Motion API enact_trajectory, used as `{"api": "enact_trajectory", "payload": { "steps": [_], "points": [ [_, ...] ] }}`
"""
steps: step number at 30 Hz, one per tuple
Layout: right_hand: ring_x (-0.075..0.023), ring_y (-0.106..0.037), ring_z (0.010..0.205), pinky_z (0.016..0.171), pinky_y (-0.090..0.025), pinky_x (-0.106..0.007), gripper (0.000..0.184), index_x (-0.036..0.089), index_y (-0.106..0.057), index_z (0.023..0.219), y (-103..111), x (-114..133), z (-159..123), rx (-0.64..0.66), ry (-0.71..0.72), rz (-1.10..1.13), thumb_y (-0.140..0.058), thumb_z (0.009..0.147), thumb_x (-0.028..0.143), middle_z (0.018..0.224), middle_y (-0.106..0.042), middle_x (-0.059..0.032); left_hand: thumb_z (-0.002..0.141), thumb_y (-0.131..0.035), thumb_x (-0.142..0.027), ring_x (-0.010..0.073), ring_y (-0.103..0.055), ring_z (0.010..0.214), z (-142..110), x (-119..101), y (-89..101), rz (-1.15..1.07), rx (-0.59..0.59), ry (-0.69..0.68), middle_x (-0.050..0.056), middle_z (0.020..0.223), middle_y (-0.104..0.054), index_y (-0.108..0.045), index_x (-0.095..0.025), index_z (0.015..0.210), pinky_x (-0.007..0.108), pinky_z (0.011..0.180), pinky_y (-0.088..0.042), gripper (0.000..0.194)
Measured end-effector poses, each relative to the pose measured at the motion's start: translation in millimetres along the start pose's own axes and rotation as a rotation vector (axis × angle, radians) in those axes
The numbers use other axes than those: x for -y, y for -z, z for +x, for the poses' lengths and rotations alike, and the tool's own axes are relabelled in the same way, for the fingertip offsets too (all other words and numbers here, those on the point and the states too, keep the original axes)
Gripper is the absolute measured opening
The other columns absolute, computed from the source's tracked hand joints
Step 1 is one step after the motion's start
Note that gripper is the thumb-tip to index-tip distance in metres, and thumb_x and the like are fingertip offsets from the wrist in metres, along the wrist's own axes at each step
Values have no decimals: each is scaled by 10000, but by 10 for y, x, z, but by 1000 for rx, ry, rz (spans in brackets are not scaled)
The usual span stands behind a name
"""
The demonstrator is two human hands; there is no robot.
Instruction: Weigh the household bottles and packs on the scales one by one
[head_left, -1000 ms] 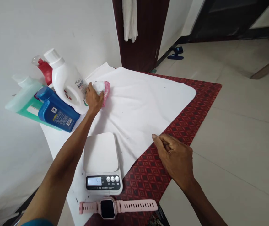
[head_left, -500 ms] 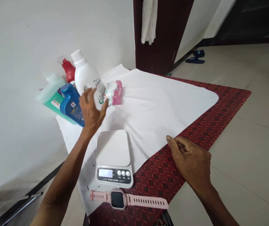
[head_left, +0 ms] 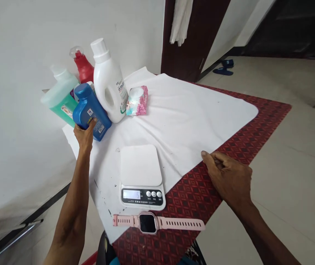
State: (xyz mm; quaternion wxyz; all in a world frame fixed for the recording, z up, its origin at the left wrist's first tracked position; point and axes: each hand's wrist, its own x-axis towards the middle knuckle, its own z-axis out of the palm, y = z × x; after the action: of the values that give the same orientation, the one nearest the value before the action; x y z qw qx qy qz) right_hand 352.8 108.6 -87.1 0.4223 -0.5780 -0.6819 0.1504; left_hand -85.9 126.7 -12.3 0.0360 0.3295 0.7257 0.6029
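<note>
My left hand point(head_left: 84, 135) is closed round the lower side of a blue bottle point(head_left: 87, 106), thumb on the label. Beside that bottle stand a white detergent bottle point(head_left: 109, 84) with a handle and a tilted-looking bottle of green liquid point(head_left: 60, 95). A kitchen scale point(head_left: 140, 165) has a bare platform, and its lit display reads what looks like 5. In front of it lies a pink-strapped smartwatch point(head_left: 147, 223). My right hand point(head_left: 227, 175) rests at the edge of the white cloth point(head_left: 190, 114), fingers curled in, with nothing visible in them.
A red bottle point(head_left: 84, 68) stands behind the others by the wall. A pink and white packet point(head_left: 137, 100) lies right of the detergent bottle. The patterned red table cover point(head_left: 196, 191) shows past the cloth. Dark slippers point(head_left: 224, 68) are on the floor.
My left hand has come down and left from in front of the white detergent bottle and has taken hold of the blue bottle. My right hand keeps its place and curled shape.
</note>
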Motion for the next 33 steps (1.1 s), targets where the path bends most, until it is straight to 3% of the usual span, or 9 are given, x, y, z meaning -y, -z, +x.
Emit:
{"api": "enact_trajectory", "payload": {
  "steps": [4, 8, 13, 16, 19, 24, 28, 33],
  "points": [
    [-152, -422, 470, 591, -337, -352, 510, 263, -439, 591, -11, 28, 15, -3, -34, -24, -574, 996, 542, 493, -423, 37, 656, -870, -406, 247, -747, 1002, -70, 9, -70, -73, -53, -8, 89, 1105, -768, -683, -163, 1118, 395, 923, -658, 554],
    [-152, -422, 468, 595, -334, -358, 517, 266, -428, 582, -12, 35, 24, 7, -41, -43, -553, 987, 562, 487, -422, 33, 671, -867, -436, 263, -749, 993, -309, -70, 139, -171, -81, -43, 73, 1072, -776, -713, -165, 1072, 455, 959, -663, 507],
    [-154, -430, 485, 605, -341, -352, 532, 263, -432, 586, -18, 22, 20, 16, -42, -48, -541, 986, 596, 492, -431, 27, 736, -919, -443, 312, -771, 1070, -716, -543, 627, -243, 4, -207, 34, 1041, -793, -769, -221, 1015, 552, 1046, -647, 387],
    [-164, -441, 493, 615, -341, -355, 533, 264, -458, 607, -31, 10, 12, 4, -36, -40, -536, 991, 625, 494, -434, 25, 758, -921, -465, 330, -786, 1073, -999, -880, 783, -276, 113, -256, 21, 1031, -814, -788, -241, 1104, 590, 1038, -652, 433],
    [-170, -454, 510, 632, -338, -361, 523, 265, -467, 611, -45, 2, 5, -2, -33, -30, -524, 991, 621, 508, -452, 16, 743, -933, -461, 323, -796, 1047, -1277, -1016, 768, -252, 221, -236, 14, 999, -817, -791, -252, 1125, 563, 988, -672, 458],
    [-174, -459, 526, 646, -337, -366, 501, 269, -441, 608, -39, -3, 4, -7, -47, -23, -528, 989, 584, 519, -456, 11, 729, -931, -501, 282, -787, 940, -1591, -908, 561, -162, 374, -162, 33, 864, -782, -786, -205, 910, 445, 873, -691, 375],
    [-175, -464, 539, 657, -340, -370, 486, 269, -429, 603, -25, 5, 10, 5, -64, -15, -531, 984, 554, 515, -440, 9, 686, -953, -525, 259, -773, 874, -1709, -866, 449, -117, 426, -93, 51, 893, -797, -795, -190, 936, 407, 820, -687, 447],
    [-177, -472, 548, 647, -346, -363, 474, 267, -440, 617, -27, 11, 12, -7, -69, -8, -522, 990, 548, 516, -445, 6, 665, -974, -530, 249, -767, 823, -1750, -892, 457, -82, 456, -76, 66, 911, -807, -804, -173, 974, 378, 778, -671, 502]
  ]
}}
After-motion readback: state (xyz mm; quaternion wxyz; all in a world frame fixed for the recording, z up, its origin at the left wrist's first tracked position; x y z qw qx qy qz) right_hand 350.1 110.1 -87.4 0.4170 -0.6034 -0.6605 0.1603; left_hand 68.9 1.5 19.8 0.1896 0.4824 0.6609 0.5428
